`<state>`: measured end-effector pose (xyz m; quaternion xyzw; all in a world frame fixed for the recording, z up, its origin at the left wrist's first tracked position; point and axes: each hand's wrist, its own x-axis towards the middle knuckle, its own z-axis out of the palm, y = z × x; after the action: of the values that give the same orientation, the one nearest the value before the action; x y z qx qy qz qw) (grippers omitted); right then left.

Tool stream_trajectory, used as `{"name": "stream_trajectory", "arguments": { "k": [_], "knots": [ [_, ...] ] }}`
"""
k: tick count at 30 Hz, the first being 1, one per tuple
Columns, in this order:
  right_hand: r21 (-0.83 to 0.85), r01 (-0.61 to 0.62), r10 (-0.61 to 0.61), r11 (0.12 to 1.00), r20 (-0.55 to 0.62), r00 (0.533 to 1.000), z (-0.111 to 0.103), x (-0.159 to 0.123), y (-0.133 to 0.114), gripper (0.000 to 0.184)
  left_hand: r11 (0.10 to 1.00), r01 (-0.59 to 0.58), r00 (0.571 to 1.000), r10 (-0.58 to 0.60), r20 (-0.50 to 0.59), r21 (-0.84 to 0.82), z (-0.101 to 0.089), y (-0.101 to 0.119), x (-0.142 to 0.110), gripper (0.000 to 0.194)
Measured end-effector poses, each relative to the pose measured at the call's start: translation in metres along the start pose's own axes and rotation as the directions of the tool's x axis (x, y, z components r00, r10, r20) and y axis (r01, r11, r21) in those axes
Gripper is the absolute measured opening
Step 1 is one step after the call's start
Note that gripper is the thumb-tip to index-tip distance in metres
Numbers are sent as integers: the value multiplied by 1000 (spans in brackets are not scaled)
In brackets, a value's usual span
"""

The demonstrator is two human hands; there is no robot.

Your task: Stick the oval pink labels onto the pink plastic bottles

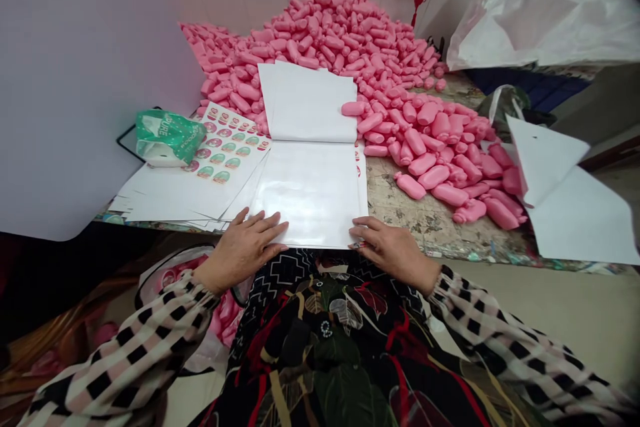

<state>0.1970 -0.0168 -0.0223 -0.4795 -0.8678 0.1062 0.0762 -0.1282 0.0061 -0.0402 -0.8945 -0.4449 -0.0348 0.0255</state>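
A stack of glossy white sheets [305, 193] lies on the table, its upper sheet folded back into a raised flap. My left hand [243, 250] rests flat on the near edge of the stack, fingers spread. My right hand [390, 250] touches the same edge at its right corner, with the fingertips on the sheets. Neither hand is closed around anything. To the left lies a sheet of round printed labels [227, 143], partly under a green printed plastic packet [165, 137]. Behind the stack rises a large heap of pink capsule-shaped items [340, 33].
The worn, paint-stained tabletop [430, 227] ends just beyond my hands. Loose white sheets [555, 180] overhang its right side. A white plastic bag [540, 20] lies at the upper right. A large pale board [85, 87] stands at the left, and a tiled wall rises behind the heap.
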Motion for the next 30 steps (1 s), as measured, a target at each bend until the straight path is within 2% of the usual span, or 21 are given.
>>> {"name": "stream_trajectory", "arguments": {
  "k": [7, 14, 21, 25, 28, 30],
  "knots": [
    [-71, 128, -123, 989, 68, 990, -4, 2, -4, 26, 1000, 0, 1000, 0, -7, -7, -4, 1, -1, 48],
    [-77, 176, -172, 981, 53, 984, -1, 4, 2, 28, 998, -13, 1000, 13, -1, -62, -5, -2, 2, 48],
    [-141, 221, -211, 965, 77, 974, -3, 8, 1, 29, 996, -20, 1000, 21, 9, -88, -16, 3, 4, 45],
    [-100, 155, -154, 983, 12, 988, -10, 15, 4, 26, 999, -4, 1000, 4, -13, -51, -22, 4, 7, 37],
    [-22, 65, -66, 998, -82, 994, -14, 23, 9, 22, 1000, 14, 993, -13, -117, 10, -28, 1, 14, 28],
    [116, 0, 19, 993, -160, 987, -16, 29, 13, 17, 999, 21, 981, -12, -195, 48, -34, -3, 21, 26]
  ]
}}
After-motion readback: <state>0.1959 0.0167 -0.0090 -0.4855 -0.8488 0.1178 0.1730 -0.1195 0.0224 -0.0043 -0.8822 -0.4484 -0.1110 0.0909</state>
